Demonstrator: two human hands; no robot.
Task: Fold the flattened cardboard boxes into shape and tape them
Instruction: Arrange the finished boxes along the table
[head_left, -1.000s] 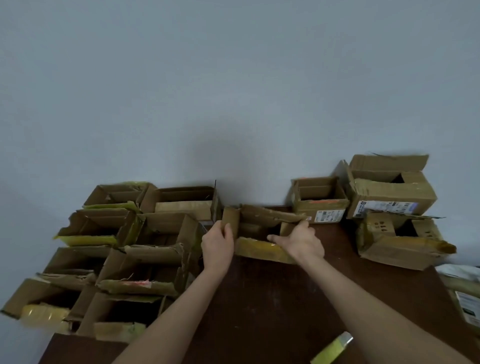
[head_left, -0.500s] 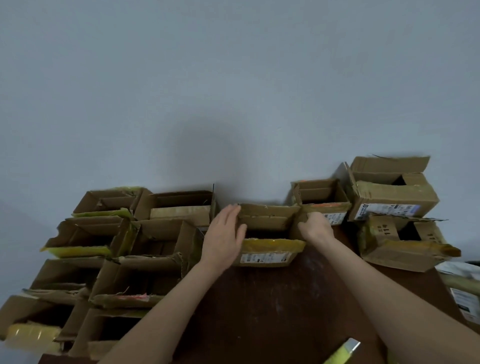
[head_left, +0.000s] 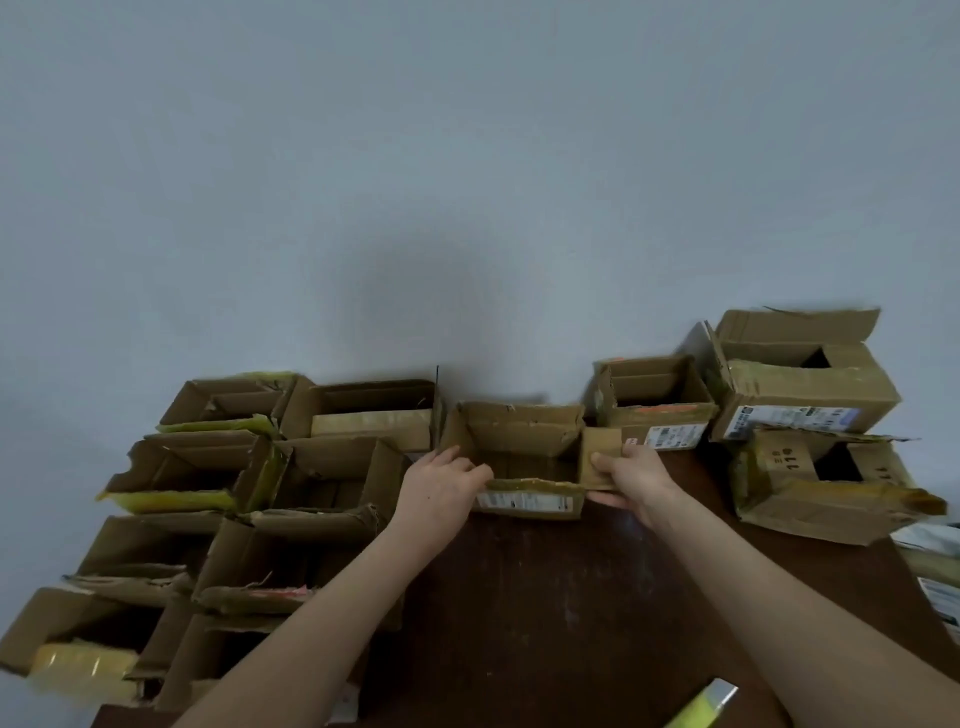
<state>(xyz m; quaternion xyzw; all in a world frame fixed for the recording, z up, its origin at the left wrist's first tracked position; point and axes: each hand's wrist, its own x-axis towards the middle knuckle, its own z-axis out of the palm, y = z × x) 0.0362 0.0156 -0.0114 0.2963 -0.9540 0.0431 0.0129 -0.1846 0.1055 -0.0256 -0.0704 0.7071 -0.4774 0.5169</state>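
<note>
An opened brown cardboard box (head_left: 519, 436) with a white label on its near face stands at the far edge of the dark table (head_left: 545, 597), against the wall. My left hand (head_left: 441, 488) grips its near left corner, fingers curled over the rim. The box's right side flap (head_left: 600, 457) is pinched by my right hand (head_left: 631, 478), thumb on top and fingers underneath. The flaps stand open and the inside is empty. A yellow and silver tape dispenser (head_left: 701, 706) pokes in at the bottom edge.
Several erected open boxes (head_left: 249, 499) crowd the left side of the table in stacked rows. Three more boxes (head_left: 800, 395) sit at the back right. White packaging (head_left: 935, 571) lies at the right edge. A grey wall rises right behind.
The box has gone from half-collapsed to squared up and standing by the wall. My left hand moved from its left side to the near corner; my right hand now pinches the right flap.
</note>
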